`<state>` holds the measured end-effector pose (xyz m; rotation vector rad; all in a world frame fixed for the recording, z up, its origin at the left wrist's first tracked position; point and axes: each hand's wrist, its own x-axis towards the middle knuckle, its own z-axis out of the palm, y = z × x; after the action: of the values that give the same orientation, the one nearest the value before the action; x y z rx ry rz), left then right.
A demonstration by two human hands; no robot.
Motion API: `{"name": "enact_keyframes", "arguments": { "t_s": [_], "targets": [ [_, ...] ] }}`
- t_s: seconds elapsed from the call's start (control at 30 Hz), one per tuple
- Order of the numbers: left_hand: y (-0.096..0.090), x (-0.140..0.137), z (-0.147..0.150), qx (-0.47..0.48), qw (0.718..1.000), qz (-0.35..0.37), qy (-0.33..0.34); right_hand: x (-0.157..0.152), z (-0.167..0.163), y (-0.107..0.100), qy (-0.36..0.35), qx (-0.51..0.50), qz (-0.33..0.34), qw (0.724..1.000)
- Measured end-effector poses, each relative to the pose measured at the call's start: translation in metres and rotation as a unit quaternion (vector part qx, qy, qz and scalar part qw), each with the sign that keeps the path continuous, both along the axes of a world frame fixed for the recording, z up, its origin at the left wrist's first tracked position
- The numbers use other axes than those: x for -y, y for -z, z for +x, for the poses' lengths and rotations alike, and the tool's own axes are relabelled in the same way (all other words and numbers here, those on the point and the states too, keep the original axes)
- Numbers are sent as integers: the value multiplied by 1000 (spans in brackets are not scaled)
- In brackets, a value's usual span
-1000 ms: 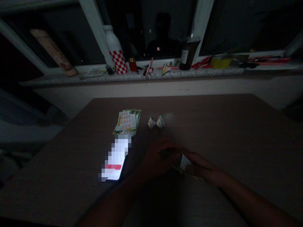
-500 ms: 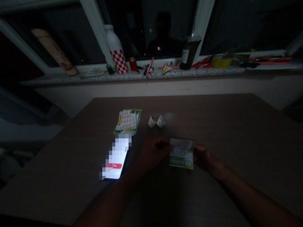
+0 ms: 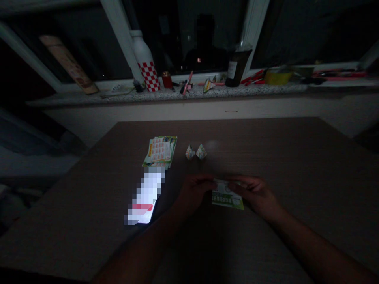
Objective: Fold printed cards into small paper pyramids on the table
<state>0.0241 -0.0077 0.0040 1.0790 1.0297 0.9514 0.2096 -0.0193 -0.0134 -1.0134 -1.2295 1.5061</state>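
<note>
In the head view, a person's left hand (image 3: 194, 193) and right hand (image 3: 262, 197) pinch a green-and-white printed paper (image 3: 226, 200) between them over a dim tabletop (image 3: 296, 157), the left at its 10 o'clock corner, the right thumb across its 2 o'clock side. From the paper, two small folded paper pieces (image 3: 201, 152) sit at 11 o'clock, a stack of printed sheets (image 3: 160, 151) at 10 and a lit phone (image 3: 148, 211) at 9.

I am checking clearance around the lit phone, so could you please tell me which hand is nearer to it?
Left: the left hand is to the right of the phone, holding the paper. The right hand is farther right, beyond the left one.
</note>
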Motion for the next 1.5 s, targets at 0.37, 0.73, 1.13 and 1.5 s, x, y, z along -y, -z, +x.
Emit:
{"name": "enact_keyframes", "arguments": {
  "t_s": [0.37,0.73,1.13,1.5],
  "targets": [
    [-1,-6,-6,129,989,-15,-76,2,5,0,87,82,136,983],
    [-3,7,8,29,998,28,-54,8,5,-7,110,171,373,905],
    [-10,4,-7,-135,975,161,-71,4,9,-19,39,226,373,899],
    [-10,10,-8,-195,949,246,-17,8,4,-16,94,207,365,903]
  ]
}}
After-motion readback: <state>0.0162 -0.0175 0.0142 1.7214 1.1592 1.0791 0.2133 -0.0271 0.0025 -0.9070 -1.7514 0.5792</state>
